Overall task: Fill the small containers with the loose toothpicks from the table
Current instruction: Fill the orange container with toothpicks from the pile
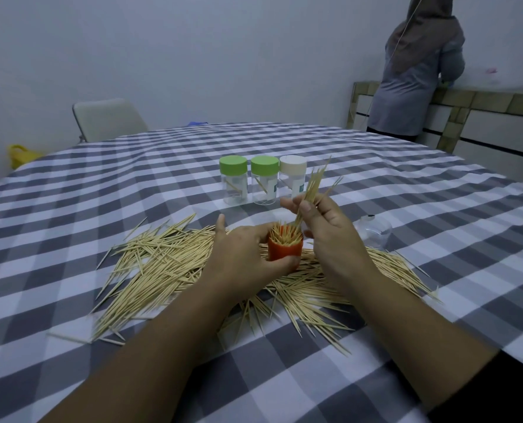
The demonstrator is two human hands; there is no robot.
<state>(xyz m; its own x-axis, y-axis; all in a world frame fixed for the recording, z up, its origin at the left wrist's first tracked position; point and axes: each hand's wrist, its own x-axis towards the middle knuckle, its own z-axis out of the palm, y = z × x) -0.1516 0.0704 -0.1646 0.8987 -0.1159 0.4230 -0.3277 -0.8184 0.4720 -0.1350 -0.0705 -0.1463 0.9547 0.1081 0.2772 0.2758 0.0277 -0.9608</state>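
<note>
Both hands work: left hand grips the orange container, right hand pinches a toothpick bundle above it.

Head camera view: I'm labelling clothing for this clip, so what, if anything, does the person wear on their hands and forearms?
Nothing shows on them. The left hand and right hand are bare, with no gloves, rings or watch in view, and both forearms are uncovered down to the frame's bottom edge. No sleeve cuff appears. The nails on the fingers are short and unpainted. A dark patch at the lower right corner may be clothing, but that cannot be told.
</note>
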